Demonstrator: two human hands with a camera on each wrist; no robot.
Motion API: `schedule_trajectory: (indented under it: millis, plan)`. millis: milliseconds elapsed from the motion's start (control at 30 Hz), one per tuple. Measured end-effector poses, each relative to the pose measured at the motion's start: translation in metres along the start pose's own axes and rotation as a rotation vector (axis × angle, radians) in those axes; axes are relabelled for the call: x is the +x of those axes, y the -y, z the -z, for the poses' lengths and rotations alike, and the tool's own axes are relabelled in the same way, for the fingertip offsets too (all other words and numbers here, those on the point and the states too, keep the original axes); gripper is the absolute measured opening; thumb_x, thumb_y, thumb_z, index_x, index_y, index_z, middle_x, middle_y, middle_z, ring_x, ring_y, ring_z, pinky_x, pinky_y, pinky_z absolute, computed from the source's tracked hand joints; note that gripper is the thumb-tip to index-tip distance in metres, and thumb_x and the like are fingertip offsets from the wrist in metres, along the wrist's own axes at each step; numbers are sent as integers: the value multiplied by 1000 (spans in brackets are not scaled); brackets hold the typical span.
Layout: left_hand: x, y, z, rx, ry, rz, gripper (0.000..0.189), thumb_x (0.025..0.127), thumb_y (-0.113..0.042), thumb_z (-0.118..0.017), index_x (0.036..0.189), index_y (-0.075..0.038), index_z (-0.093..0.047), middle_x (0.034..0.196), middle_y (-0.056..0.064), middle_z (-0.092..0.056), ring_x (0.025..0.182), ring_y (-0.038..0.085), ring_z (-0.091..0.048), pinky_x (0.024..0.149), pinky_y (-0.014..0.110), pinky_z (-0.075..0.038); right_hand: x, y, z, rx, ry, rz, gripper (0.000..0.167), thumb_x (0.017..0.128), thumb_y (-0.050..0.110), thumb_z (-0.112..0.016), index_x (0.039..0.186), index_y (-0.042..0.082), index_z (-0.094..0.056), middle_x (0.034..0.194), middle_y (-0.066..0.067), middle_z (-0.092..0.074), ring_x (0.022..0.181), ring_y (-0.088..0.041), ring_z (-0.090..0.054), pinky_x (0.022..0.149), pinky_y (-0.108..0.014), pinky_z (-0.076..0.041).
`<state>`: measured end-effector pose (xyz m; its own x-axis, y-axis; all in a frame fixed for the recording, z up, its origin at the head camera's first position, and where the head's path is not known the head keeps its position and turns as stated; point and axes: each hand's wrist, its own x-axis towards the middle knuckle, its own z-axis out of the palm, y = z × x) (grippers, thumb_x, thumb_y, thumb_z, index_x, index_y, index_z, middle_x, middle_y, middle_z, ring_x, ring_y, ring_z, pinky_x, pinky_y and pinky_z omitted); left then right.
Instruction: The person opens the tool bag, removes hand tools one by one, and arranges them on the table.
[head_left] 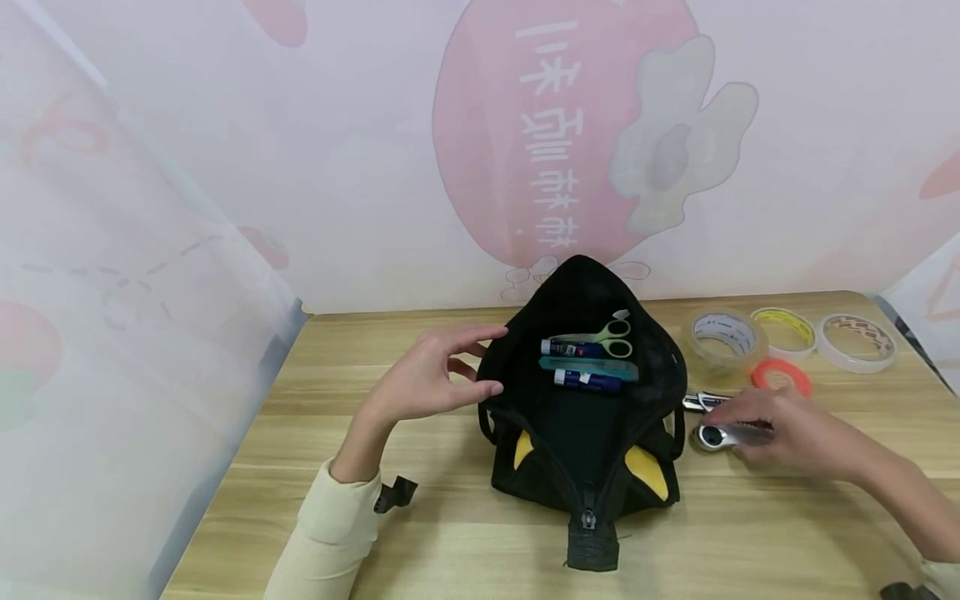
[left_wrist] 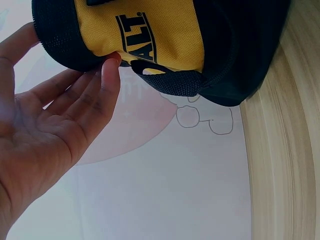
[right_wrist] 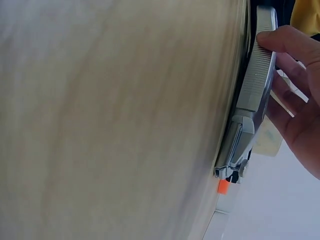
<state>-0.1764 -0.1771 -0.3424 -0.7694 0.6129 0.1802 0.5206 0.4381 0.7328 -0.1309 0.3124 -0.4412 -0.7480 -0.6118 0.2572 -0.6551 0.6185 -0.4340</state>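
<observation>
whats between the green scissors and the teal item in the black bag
In the head view, a dark blue tube lies between the scissors and the teal item.

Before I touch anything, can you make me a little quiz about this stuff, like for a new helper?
1. How many rolls of tape lie outside the bag?

2. True or false: the scissors are in the bag.

3. What does the right hand hold?
A) the scissors
B) a silver tool
C) a roll of tape

Key: 1. Four. 2. True. 3. B.
</observation>
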Motion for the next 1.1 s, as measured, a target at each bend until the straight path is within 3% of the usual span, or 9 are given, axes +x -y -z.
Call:
schedule_trajectory:
  millis: [233, 400, 600, 767, 933, 1100]
  plan:
    - [1, -1, 0, 14, 3, -13, 66, 91, -13, -84, 152, -6, -60, 154, 11, -63, 119, 28, -74, 89, 32, -67, 0, 0, -1, -41, -40, 20, 59, 65, -2, -98, 111, 31, -83, 107, 16, -80, 98, 3, -69, 80, -6, -52]
    - [2, -1, 0, 17, 6, -21, 66, 91, -13, -85, 152, -5, -60, 154, 12, -63, 119, 28, -74, 89, 32, -67, 2, 1, 2, -61, -25, -6, 57, 65, 1, -99, 111, 32, -82, 108, 18, -79, 98, 4, -69, 80, -10, -56]
    - [2, -1, 1, 20, 8, -23, 66, 91, -14, -85, 152, -5, -59, 154, 12, -63, 120, 28, -73, 88, 31, -67, 7, 3, 11, -81, -77, 40, 51, 67, 6, -99, 113, 21, -83, 106, 10, -80, 95, -1, -69, 79, -10, -54]
    - [2, -1, 1, 20, 9, -21, 67, 91, -14, -85, 153, -6, -59, 154, 11, -63, 120, 28, -73, 88, 32, -67, 14, 6, 23, -80, -138, 44, 56, 66, 5, -100, 118, 16, -82, 109, 5, -80, 94, 2, -67, 73, -12, -55]
    - [1, -1, 1, 26, 9, -25, 67, 92, -15, -85, 153, -6, -59, 155, 11, -62, 120, 28, -73, 88, 31, -67, 24, 11, 33, -114, -198, 76, 59, 64, 4, -100, 119, 14, -81, 111, 2, -82, 89, 4, -68, 78, -6, -53]
    - [0, -1, 1, 28, 6, -24, 67, 91, -14, -85, 152, -5, -59, 154, 12, -63, 119, 28, -74, 88, 31, -67, 37, 24, 44, -61, -213, 36, 59, 71, 4, -97, 126, 15, -78, 117, -2, -82, 97, 5, -69, 82, -6, -54]
